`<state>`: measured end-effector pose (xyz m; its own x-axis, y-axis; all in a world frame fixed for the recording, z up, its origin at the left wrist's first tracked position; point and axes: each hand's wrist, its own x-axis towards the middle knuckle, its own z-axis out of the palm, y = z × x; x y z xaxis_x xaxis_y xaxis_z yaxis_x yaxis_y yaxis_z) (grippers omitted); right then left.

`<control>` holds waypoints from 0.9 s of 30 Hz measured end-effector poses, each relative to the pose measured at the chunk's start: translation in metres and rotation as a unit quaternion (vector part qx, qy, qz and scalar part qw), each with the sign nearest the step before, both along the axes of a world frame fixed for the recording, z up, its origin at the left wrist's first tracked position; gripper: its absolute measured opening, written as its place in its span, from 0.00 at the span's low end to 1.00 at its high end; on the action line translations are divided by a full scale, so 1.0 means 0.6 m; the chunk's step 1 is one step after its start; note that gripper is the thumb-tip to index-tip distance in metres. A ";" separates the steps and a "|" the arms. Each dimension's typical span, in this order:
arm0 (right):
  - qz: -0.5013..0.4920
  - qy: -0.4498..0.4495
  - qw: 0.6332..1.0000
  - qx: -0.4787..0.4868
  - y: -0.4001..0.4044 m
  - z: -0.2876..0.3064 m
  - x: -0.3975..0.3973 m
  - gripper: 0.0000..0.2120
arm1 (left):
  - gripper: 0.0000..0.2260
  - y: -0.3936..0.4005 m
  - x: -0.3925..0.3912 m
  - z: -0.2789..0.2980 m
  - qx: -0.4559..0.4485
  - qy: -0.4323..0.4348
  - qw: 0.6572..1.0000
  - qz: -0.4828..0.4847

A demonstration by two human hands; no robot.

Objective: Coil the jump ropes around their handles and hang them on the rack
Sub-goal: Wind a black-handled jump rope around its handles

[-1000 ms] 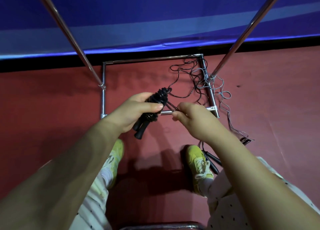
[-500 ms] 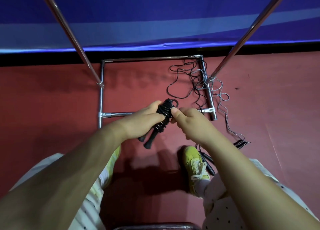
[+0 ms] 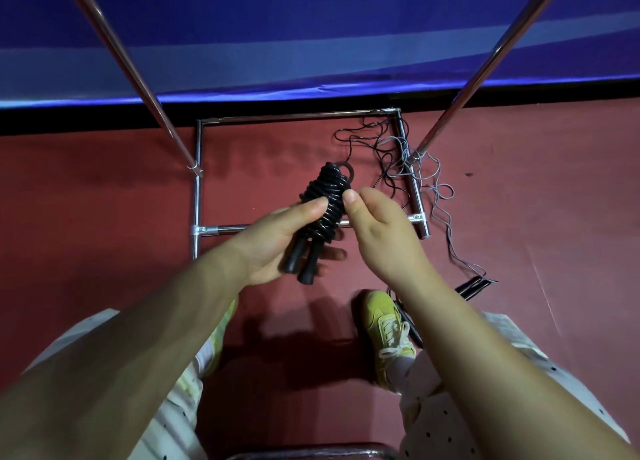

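Coiled black jump rope point(image 3: 323, 210), wound round its paired handles, is gripped in the left hand point(image 3: 277, 241) above the red floor point(image 3: 104, 217); its coils are pinched by the right hand point(image 3: 377, 231). Beyond, loose ropes point(image 3: 398, 154) are tangled over the rack point(image 3: 197, 182) base.

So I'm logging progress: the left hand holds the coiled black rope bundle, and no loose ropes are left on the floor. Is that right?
Not quite. The left hand does hold the coiled black rope bundle, but the head view shows loose ropes still lying tangled on the floor by the rack's base frame, with more handles near the right shoe.
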<state>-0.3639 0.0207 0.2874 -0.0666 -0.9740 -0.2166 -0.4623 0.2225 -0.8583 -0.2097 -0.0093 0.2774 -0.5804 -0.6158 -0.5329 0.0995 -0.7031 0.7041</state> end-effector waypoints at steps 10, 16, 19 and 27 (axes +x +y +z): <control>0.031 0.013 0.999 0.037 0.002 -0.016 0.008 0.26 | 0.16 -0.018 0.007 0.015 0.003 0.004 0.998 0.056; 0.079 -0.072 0.987 0.116 -0.001 -0.004 0.015 0.26 | 0.19 -0.024 0.027 -0.007 -0.230 -0.241 0.941 -0.055; 0.028 -0.099 0.975 0.199 -0.002 -0.009 0.017 0.26 | 0.27 -0.022 0.025 -0.010 -0.302 -0.277 0.904 -0.119; -0.025 -0.119 0.963 0.242 -0.009 -0.012 0.023 0.20 | 0.17 -0.015 0.027 -0.003 -0.267 -0.237 0.920 -0.161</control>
<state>-0.3502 0.0155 0.2804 -0.0038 -0.7517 -0.6595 -0.2429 0.6404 -0.7286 -0.1934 -0.0184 0.2759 -0.5586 -0.7000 -0.4448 -0.4613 -0.1835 0.8681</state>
